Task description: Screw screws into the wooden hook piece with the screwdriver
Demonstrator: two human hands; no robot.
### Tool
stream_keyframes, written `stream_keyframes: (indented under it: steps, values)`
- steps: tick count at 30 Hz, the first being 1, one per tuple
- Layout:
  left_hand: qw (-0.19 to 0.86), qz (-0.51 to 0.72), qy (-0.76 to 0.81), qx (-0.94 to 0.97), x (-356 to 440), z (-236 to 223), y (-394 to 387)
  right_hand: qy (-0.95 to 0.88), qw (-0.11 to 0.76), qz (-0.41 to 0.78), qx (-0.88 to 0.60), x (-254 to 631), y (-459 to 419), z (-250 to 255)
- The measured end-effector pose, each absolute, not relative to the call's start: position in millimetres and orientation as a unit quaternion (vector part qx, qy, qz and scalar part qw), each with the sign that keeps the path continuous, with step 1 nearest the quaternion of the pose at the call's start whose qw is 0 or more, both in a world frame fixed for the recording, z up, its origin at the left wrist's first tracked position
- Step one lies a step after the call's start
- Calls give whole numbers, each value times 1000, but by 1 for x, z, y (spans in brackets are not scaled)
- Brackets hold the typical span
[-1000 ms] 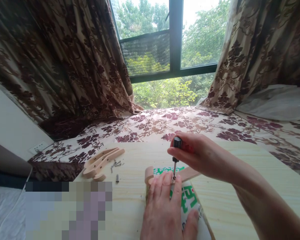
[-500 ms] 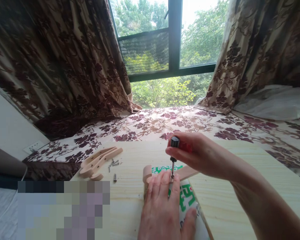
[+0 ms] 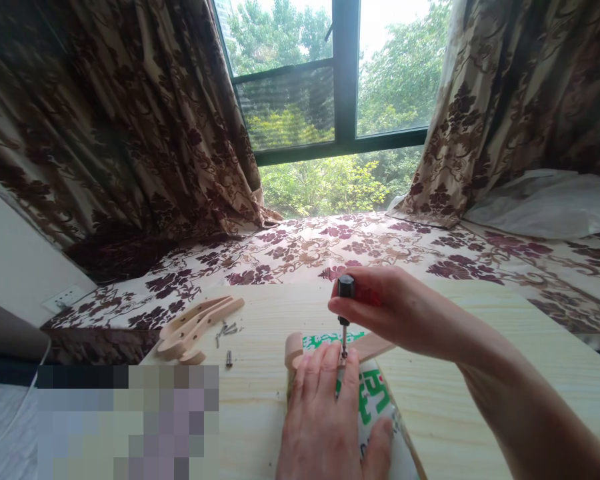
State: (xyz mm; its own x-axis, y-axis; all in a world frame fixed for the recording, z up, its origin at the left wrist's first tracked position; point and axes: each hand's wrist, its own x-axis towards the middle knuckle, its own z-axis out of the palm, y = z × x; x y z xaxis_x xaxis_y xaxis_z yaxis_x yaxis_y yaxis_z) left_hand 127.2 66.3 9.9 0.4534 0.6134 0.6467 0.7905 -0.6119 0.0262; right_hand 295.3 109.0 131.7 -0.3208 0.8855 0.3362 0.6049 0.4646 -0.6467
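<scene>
My right hand [image 3: 395,307] is closed around the handle of a screwdriver [image 3: 346,288], which is black at the end with red along the handle. Its shaft points straight down, and the tip meets a small wooden piece between two fingers of my left hand; whether a screw head sits under it is hard to make out. My left hand [image 3: 323,413] lies flat, fingers stretched over that piece and a white packet with green print [image 3: 373,393]. A light wooden strip [image 3: 377,345] runs beneath my right hand, and a rounded wooden end [image 3: 294,350] shows left of my fingers.
Curved wooden pieces with holes [image 3: 197,323] lie on the pale wooden board [image 3: 253,400] at the left. Several loose screws [image 3: 229,328] and another screw [image 3: 229,359] lie beside them. Behind is a floral-covered ledge [image 3: 305,247] below a window, with a clear plastic bag [image 3: 545,203] at right.
The view has shifted slightly. The screwdriver stays upright at the same spot, with my right hand still around it; my left hand has not visibly moved.
</scene>
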Motion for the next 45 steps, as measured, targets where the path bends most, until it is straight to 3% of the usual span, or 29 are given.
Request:
stream_keyframes:
  steps: [13,20,30,37,45]
  values:
    - [218,-249,-368,-869,114,12,73,-784,350,207,-470,290,107,134]
    - [195,-244,-387,-868,115,11,71,-766,365,183,-496,294,113,132]
    - [138,-347,-417,-828,132,6,67,-792,378,177,-446,297,108,137]
    - [134,-352,-413,-829,132,9,67,-773,363,90,-512,292,114,132]
    - [133,-334,-425,-831,131,12,64,-797,337,101,-490,288,107,132]
